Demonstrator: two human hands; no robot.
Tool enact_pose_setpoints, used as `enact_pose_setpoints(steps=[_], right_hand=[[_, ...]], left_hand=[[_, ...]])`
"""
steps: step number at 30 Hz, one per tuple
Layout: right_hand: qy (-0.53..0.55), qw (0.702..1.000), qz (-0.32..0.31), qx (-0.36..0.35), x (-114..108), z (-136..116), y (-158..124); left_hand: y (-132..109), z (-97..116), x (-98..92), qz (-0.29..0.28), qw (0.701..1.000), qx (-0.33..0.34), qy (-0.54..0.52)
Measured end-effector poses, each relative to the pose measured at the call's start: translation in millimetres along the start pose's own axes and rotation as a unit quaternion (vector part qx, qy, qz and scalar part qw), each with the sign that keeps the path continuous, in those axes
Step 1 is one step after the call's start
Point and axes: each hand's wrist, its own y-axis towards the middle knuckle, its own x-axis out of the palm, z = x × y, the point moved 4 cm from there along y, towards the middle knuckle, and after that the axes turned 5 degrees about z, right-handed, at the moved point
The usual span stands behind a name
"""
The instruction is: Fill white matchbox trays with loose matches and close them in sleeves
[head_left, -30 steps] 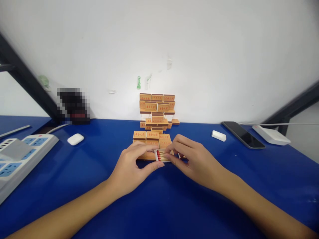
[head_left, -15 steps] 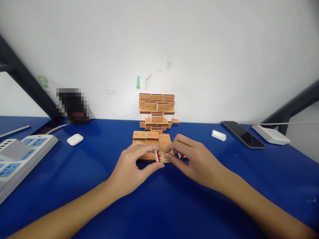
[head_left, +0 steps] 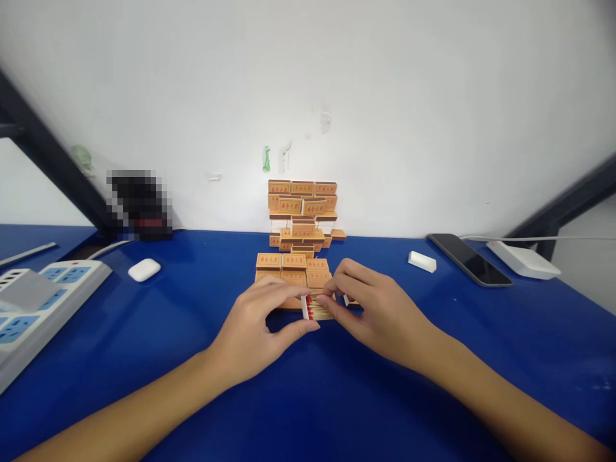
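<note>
An open matchbox tray (head_left: 305,308) holds matches (head_left: 321,312) with red heads toward its left end. My left hand (head_left: 250,321) grips that end, index finger along the far side and thumb at the near side. Over the tray's right part, the fingers of my right hand (head_left: 378,308) are pinched down onto the matches; the fingertips hide that end. Just behind the tray lie closed orange matchboxes (head_left: 293,278) in rows, partly covered by my hands. Another matchbox (head_left: 347,300) shows beneath my right hand.
A stepped structure of matchboxes (head_left: 303,208) stands against the white wall. To the left are a white earphone case (head_left: 144,270) and a power strip (head_left: 72,289). A small white block (head_left: 422,262), a phone (head_left: 469,260) and a white device (head_left: 523,260) lie to the right.
The matchbox tray has shifted slightly toward me and to the right, with my left fingers moving along with it. My right fingers stay on the matches.
</note>
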Motion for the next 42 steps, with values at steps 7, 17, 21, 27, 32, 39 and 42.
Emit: enact_pose_setpoints(steps=[7, 17, 21, 27, 32, 39, 42], right_hand=[[0.025, 1.000, 0.001, -0.002, -1.2, -2.3, -0.1], [0.069, 0.997, -0.030, 0.008, -2.1, -3.0, -0.4], [0.061, 0.998, -0.027, 0.004, -2.8, -1.8, -0.6], [0.050, 0.999, -0.022, 0.001, -1.9, -1.8, -0.6], [0.039, 0.999, -0.008, 0.002, -1.1, -1.9, -0.4], [0.037, 0.999, -0.013, -0.005, -1.7, -2.2, -0.6], [0.033, 0.999, -0.020, 0.000, -0.6, -1.6, -0.7]], left_hand=[[0.1, -1.2, -1.0, 0.006, 1.000, -0.022, -0.009], [1.3, -2.2, -1.6, 0.014, 0.999, -0.043, -0.018], [1.3, -2.3, -1.6, 0.015, 0.999, -0.043, -0.017], [2.0, -1.2, -1.8, 0.011, 0.999, -0.037, -0.020], [0.4, 2.4, -1.6, 0.003, 1.000, -0.006, -0.010], [1.8, 0.9, -1.4, 0.015, 1.000, -0.008, -0.008], [2.0, 0.9, -1.4, 0.016, 1.000, -0.006, -0.007]])
